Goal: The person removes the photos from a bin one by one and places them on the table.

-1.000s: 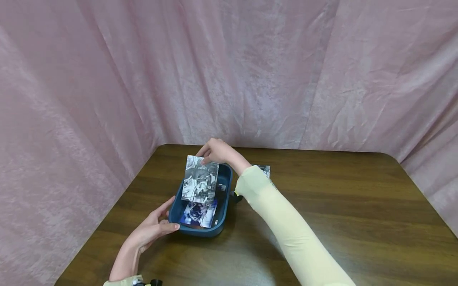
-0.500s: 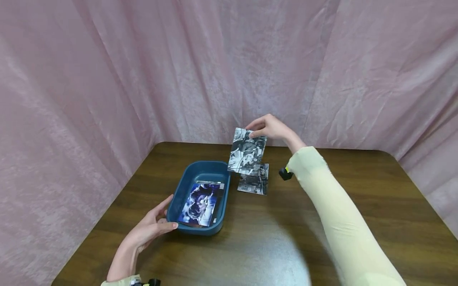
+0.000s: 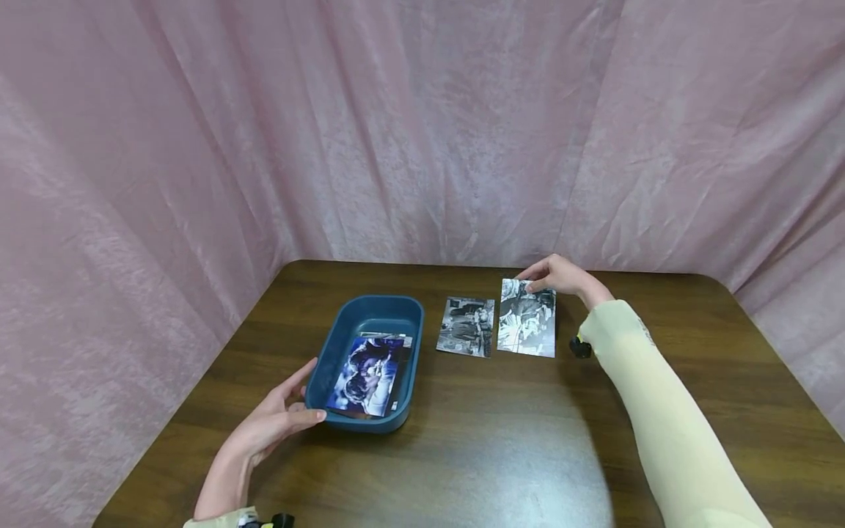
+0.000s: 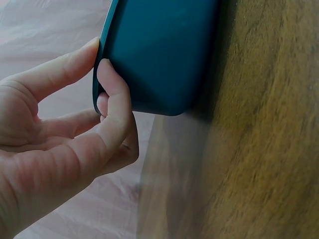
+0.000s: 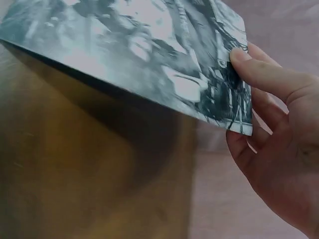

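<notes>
My right hand [image 3: 554,276] pinches the far edge of a black-and-white photo [image 3: 527,328], thumb on top [image 5: 259,74], fingers beneath; the photo [image 5: 149,55] tilts down to the wooden table [image 3: 502,440]. A second black-and-white photo [image 3: 465,327] lies flat just left of it. A blue tray [image 3: 343,350] sits further left with a bluish colour photo [image 3: 366,375] inside. My left hand [image 3: 280,418] holds the tray's near left corner, thumb against the outer wall [image 4: 159,64].
Pink cloth [image 3: 422,125] hangs close around the table's back and sides. The table's rounded corners show at the far left and far right. More prints lie under the colour photo in the tray.
My right hand lifted the black-and-white photo out of the tray, carried it right over the other print, and lowered it to the table beside that print. The left hand stayed on the tray.
</notes>
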